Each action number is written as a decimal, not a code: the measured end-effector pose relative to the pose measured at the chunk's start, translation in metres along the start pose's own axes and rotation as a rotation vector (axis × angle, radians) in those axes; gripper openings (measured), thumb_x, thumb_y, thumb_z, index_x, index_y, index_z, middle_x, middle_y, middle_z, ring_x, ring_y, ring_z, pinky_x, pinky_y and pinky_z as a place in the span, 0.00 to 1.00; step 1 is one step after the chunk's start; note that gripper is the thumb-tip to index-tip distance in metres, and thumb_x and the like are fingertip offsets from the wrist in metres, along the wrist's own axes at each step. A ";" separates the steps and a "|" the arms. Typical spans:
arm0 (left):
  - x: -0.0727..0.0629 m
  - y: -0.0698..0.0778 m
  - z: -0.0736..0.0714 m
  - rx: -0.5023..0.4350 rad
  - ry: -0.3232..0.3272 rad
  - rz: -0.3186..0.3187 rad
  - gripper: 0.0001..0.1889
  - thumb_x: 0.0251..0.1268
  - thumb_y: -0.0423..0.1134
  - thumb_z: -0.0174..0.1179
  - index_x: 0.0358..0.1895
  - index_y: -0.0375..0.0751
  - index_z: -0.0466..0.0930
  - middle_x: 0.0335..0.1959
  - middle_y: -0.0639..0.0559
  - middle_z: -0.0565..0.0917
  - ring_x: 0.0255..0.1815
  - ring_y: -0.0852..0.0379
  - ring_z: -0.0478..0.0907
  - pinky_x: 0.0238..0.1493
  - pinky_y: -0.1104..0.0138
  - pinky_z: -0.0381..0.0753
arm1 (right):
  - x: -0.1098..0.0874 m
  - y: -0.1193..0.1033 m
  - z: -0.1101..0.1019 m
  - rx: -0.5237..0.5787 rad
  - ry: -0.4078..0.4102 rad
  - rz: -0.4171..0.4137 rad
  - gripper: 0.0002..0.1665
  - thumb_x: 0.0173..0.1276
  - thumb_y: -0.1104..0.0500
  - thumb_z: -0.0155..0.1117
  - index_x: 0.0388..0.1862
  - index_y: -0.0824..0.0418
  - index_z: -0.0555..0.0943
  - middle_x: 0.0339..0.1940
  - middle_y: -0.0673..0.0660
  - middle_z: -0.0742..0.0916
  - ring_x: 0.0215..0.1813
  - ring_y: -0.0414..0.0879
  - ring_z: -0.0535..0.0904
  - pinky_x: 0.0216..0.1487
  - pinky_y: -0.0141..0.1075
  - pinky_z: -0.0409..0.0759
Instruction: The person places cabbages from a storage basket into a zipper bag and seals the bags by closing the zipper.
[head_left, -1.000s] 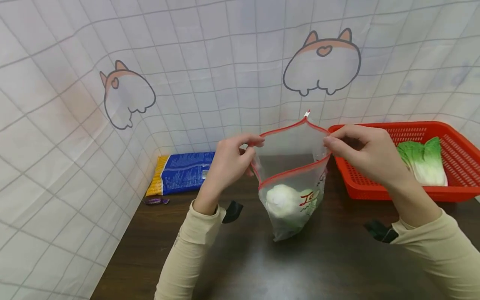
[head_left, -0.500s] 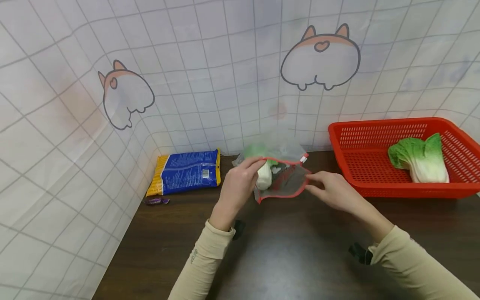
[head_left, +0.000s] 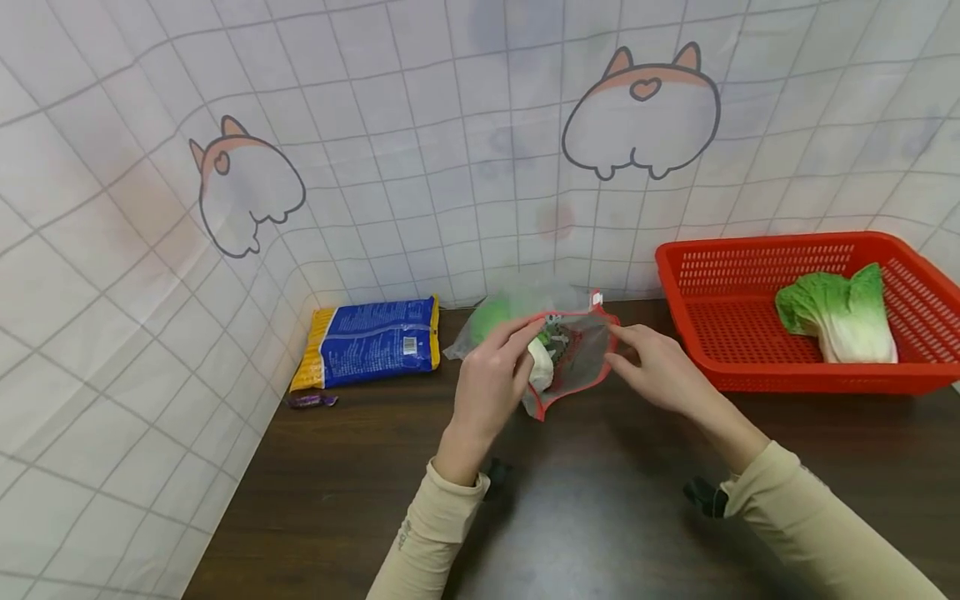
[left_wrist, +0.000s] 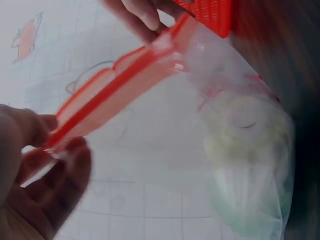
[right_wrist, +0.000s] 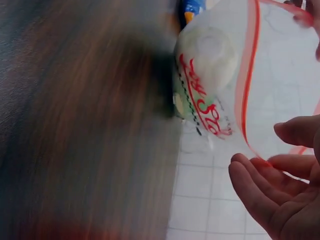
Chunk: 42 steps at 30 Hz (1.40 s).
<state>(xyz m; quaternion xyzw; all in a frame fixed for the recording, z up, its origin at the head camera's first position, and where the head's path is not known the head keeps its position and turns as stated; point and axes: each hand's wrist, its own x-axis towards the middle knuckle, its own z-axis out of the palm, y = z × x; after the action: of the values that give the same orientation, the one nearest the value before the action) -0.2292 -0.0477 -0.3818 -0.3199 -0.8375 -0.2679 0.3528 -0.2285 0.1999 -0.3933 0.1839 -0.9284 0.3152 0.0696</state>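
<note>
A clear zip bag (head_left: 585,354) with a red rim lies tilted at the back of the table, its mouth facing me and partly open. Inside it is a napa cabbage (head_left: 542,367), its white base toward the mouth and green leaves behind. At the rim's left side, my left hand (head_left: 487,383) pinches the edge between thumb and fingers, also seen in the left wrist view. My right hand (head_left: 663,371) holds the right side of the rim at its fingertips. In the right wrist view, a gap shows between thumb and fingers. Red print (right_wrist: 200,100) marks the bag.
A red plastic basket (head_left: 720,333) stands at the right with another napa cabbage (head_left: 847,321) in it. At the left lie a blue and yellow packet (head_left: 375,342) and a small purple wrapper (head_left: 311,401). A white grid-patterned curtain (head_left: 420,167) hangs behind the dark table (head_left: 360,500).
The bag has gone from upright to lying back, its mouth lowered toward me. Both hands came down with it, the right one moving left. Lately the left hand has shifted slightly right.
</note>
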 end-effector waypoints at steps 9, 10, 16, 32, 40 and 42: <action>0.004 -0.003 0.011 0.051 -0.080 -0.063 0.19 0.65 0.28 0.57 0.58 0.43 0.83 0.54 0.51 0.83 0.24 0.59 0.76 0.21 0.70 0.68 | -0.004 0.003 0.005 -0.073 -0.020 0.053 0.28 0.71 0.59 0.60 0.64 0.77 0.72 0.53 0.71 0.81 0.46 0.59 0.83 0.47 0.54 0.78; 0.004 -0.003 0.012 0.047 -0.077 -0.073 0.18 0.66 0.28 0.57 0.58 0.43 0.83 0.54 0.51 0.83 0.22 0.60 0.74 0.21 0.70 0.68 | -0.005 0.002 0.005 -0.080 -0.026 0.059 0.28 0.71 0.59 0.60 0.63 0.78 0.72 0.54 0.72 0.80 0.45 0.58 0.83 0.47 0.53 0.79; 0.001 -0.008 0.013 -0.009 -0.084 -0.079 0.18 0.67 0.31 0.58 0.59 0.42 0.82 0.55 0.49 0.82 0.24 0.62 0.75 0.20 0.73 0.68 | -0.008 0.000 0.006 -0.058 -0.057 0.077 0.29 0.70 0.58 0.61 0.61 0.80 0.73 0.54 0.74 0.80 0.40 0.54 0.85 0.43 0.51 0.81; 0.006 -0.031 0.007 0.025 -0.292 -0.042 0.31 0.60 0.19 0.54 0.68 0.42 0.72 0.68 0.49 0.73 0.16 0.59 0.60 0.18 0.71 0.60 | -0.010 0.006 0.008 -0.018 -0.052 0.072 0.27 0.71 0.58 0.60 0.61 0.78 0.74 0.55 0.73 0.80 0.43 0.57 0.85 0.46 0.53 0.81; -0.001 -0.034 0.008 -0.093 -0.330 -0.084 0.30 0.63 0.23 0.55 0.69 0.46 0.72 0.67 0.53 0.74 0.27 0.59 0.72 0.24 0.70 0.65 | -0.013 0.008 0.005 -0.009 -0.072 0.074 0.27 0.71 0.57 0.60 0.61 0.76 0.75 0.54 0.72 0.80 0.44 0.57 0.84 0.46 0.52 0.81; -0.003 -0.033 0.008 -0.111 -0.331 -0.088 0.30 0.64 0.24 0.54 0.69 0.47 0.72 0.67 0.54 0.74 0.29 0.59 0.73 0.25 0.71 0.65 | -0.014 0.008 0.004 -0.008 -0.083 0.077 0.27 0.71 0.57 0.61 0.61 0.75 0.76 0.54 0.70 0.81 0.44 0.56 0.84 0.46 0.52 0.81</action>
<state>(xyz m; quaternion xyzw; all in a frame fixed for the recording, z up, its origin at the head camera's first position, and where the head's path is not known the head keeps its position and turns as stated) -0.2552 -0.0650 -0.3962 -0.3418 -0.8812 -0.2725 0.1797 -0.2189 0.2074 -0.4046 0.1609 -0.9381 0.3060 0.0195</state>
